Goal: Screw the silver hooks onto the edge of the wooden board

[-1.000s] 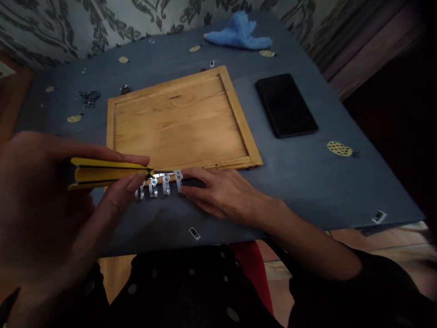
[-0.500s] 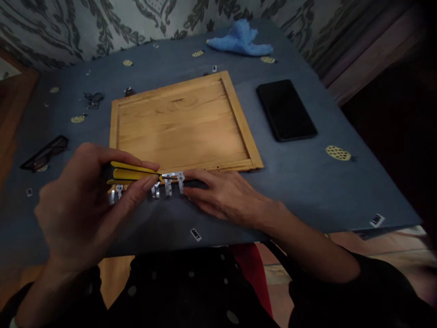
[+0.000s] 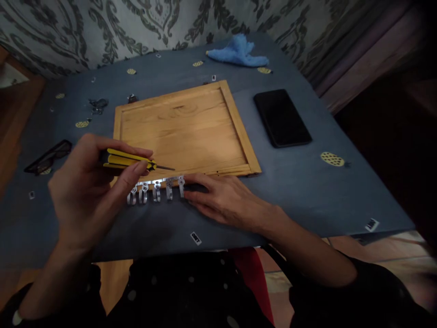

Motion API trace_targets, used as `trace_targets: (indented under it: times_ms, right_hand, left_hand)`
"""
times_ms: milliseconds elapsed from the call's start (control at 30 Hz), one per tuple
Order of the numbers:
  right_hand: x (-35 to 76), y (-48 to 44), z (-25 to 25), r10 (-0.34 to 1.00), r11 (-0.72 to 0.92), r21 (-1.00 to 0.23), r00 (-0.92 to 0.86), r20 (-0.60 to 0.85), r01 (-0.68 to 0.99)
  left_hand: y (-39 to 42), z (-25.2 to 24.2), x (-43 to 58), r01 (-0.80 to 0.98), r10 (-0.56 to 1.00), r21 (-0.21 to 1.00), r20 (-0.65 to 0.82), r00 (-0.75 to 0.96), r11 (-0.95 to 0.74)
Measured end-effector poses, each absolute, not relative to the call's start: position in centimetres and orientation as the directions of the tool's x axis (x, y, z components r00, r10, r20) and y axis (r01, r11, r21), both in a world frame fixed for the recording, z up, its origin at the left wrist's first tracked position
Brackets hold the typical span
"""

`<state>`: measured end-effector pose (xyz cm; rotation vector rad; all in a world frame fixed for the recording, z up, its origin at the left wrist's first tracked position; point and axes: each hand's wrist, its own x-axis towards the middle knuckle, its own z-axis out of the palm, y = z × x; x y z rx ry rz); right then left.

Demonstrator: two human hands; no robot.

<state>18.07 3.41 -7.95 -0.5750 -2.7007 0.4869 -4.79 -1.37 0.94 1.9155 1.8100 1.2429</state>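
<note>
My left hand (image 3: 88, 191) is closed around the yellow-and-black handle of a screwdriver (image 3: 128, 160). The screwdriver's thin shaft points right, over the near edge of a framed wooden board (image 3: 180, 132), and its tip looks clear of the metal. Along that near edge lies a silver metal hook rack (image 3: 157, 186) with several curved hooks hanging towards me. My right hand (image 3: 225, 198) grips the rack's right end against the board, thumb side on the wood and fingers below. Part of the rack's left end is behind my left hand.
On the blue-grey tablecloth, a black phone (image 3: 282, 118) lies right of the board and a blue cloth (image 3: 239, 52) behind it. Dark-framed glasses (image 3: 48, 158) and a small tangle of metal pieces (image 3: 98, 105) are at left. A patterned wall (image 3: 136, 27) borders the back.
The screwdriver tip has come up off the hook rack and shifted slightly left, so more hooks show. My right hand keeps its place at the rack's end. The view has tilted slightly.
</note>
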Motion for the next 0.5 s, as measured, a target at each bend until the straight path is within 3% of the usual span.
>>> trace_targets:
  times_ms: [167, 500]
  right_hand:
    - [18.18, 3.49, -7.95, 0.432, 0.863, -0.397, -0.863, 0.26, 0.313]
    - [18.21, 3.48, -8.17, 0.436, 0.869, -0.381, -0.852, 0.291, 0.315]
  left_hand:
    - [-1.51, 0.25, -4.92, 0.619, 0.909, 0.741, 0.404, -0.103, -0.259]
    - [-2.13, 0.31, -5.13, 0.7, 0.907, 0.657, 0.42, -0.03, -0.281]
